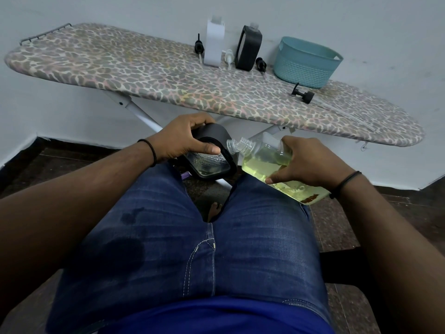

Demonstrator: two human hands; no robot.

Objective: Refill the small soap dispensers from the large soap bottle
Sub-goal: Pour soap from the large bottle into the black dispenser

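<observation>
While two hands (185,138) (310,160) pour, three dispensers (212,153) (214,42) (248,48), four pumps (303,94)

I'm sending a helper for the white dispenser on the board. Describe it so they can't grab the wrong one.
On the leopard-print ironing board, look along the far edge by the wall. The tall white rectangular soap dispenser stands uncapped, left of the black-sleeved dispenser and the teal plastic basket; it is the only white bottle.

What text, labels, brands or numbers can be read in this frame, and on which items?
None can be read.
Large soap bottle, held by the right hand: only a torn brown label remnant, no letters.
Black dispenser in the left hand: no print visible.
White dispenser and black dispenser on the ironing board: plain faces.
</observation>
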